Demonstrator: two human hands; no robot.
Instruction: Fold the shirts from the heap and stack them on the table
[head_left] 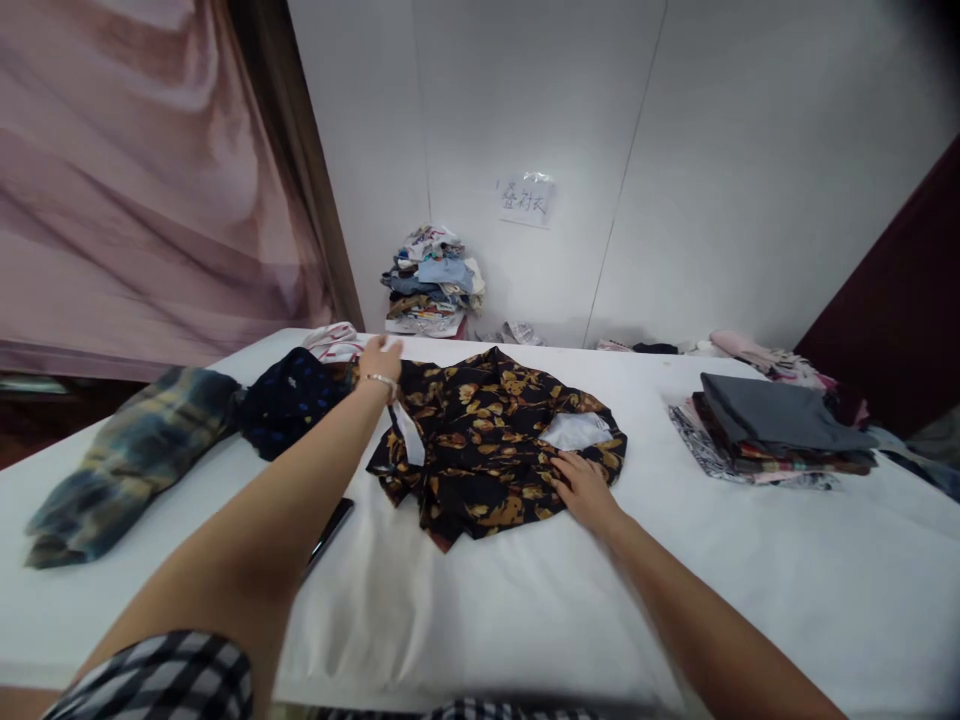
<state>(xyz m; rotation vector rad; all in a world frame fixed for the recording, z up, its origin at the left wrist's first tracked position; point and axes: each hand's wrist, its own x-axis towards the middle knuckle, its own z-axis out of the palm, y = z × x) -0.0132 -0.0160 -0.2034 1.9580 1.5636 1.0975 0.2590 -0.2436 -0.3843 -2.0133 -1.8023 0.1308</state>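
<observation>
A dark floral shirt is seen spread, still rumpled and unfolded, in the middle of a white-covered tabletop. The left hand is stretched to the shirt's far left edge; whether cloth is gripped there cannot be told. The right hand is laid open and flat on the shirt's near right edge. A navy dotted garment and a plaid garment are left loose to the left. A stack of folded clothes is set at the right, so some folding appears done. A heap of clothes is piled against the wall.
</observation>
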